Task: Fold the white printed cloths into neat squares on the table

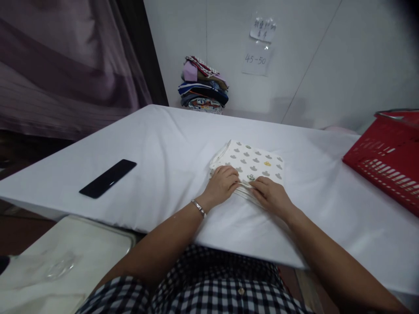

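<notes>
A folded white cloth (252, 161) with small grey, green and yellow prints lies on the white-covered table (157, 152) before me. Its layers are stacked into a rough rectangle. At the near left corner, my left hand (224, 181) has its fingers closed on the front edge, a bracelet on its wrist. My right hand (270, 194) pinches the same near edge a little further right. Between the two hands a fold of the edge is slightly raised. The fingertips are partly hidden by the hands and fabric.
A black phone (108, 179) lies at the table's left. A red plastic basket (389, 152) stands at the right edge. Behind the table's far edge is a stack of folded clothes (204, 85). Paper notes (256, 59) hang on the wall. A pale stool-like surface (81, 244) is at lower left.
</notes>
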The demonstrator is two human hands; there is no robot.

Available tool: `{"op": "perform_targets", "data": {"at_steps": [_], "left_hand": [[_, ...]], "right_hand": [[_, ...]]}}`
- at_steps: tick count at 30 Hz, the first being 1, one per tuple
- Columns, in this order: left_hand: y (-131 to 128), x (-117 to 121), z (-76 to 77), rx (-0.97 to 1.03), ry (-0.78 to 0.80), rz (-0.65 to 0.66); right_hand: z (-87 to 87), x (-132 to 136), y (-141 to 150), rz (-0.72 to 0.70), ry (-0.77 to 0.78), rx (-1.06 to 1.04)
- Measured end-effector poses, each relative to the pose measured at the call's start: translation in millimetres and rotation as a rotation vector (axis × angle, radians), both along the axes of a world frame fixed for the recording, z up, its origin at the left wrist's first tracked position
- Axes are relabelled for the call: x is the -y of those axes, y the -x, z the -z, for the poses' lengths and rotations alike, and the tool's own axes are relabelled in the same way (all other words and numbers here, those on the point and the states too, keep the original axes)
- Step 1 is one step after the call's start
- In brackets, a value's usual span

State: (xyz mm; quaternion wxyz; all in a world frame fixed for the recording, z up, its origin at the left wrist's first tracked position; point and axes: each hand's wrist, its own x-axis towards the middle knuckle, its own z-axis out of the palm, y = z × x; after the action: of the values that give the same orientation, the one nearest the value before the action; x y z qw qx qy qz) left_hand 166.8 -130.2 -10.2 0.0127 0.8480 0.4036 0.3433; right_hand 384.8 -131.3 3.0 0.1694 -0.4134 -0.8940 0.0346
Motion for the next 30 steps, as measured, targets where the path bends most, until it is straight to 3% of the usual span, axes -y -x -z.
{"op": "perform_targets", "data": {"at_steps": [4, 7, 9, 12, 15, 17, 22, 26, 30], "left_hand": [[2.1, 0.2, 2.0, -0.007, 0.037, -0.038], [5.5, 0.9, 4.1, -0.123, 0.066, -0.037], [7.3, 0.9, 6.3, -0.210, 0.075, -0.025], [8.1, 0.5, 8.9, -0.273, 0.063, -0.036], [6.6, 0.3, 8.9, -0.282, 0.026, -0.053], [4.9, 0.2, 8.2, -0.289, 0.005, -0.053], [0.2, -2.0, 9.4, -0.305, -0.023, -0.080], [-1.0, -5.9, 11.7, -0.303, -0.019, -0.073], [-0.4, -8.8, 12.2, -0.262, -0.009, -0.062]], "right_hand": [[-1.2, 1.3, 1.5, -0.024, 0.052, -0.063], [-3.9, -1.7, -5.8, -0.010, 0.083, -0.107], [-3.8, -11.3, -19.1, 0.173, 0.042, -0.183], [2.7, -38.3, -46.7, 0.595, 0.002, -0.203], [12.5, -69.0, -66.3, 0.753, 0.319, -0.209], [17.0, -86.3, -68.9, 0.743, 0.421, -0.299], [21.1, -125.0, -61.1, 0.605, 0.268, -0.635], [25.5, -145.5, -63.3, 0.686, 0.251, -0.471], [22.2, -126.1, -60.5, 0.576, 0.043, -0.379]]}}
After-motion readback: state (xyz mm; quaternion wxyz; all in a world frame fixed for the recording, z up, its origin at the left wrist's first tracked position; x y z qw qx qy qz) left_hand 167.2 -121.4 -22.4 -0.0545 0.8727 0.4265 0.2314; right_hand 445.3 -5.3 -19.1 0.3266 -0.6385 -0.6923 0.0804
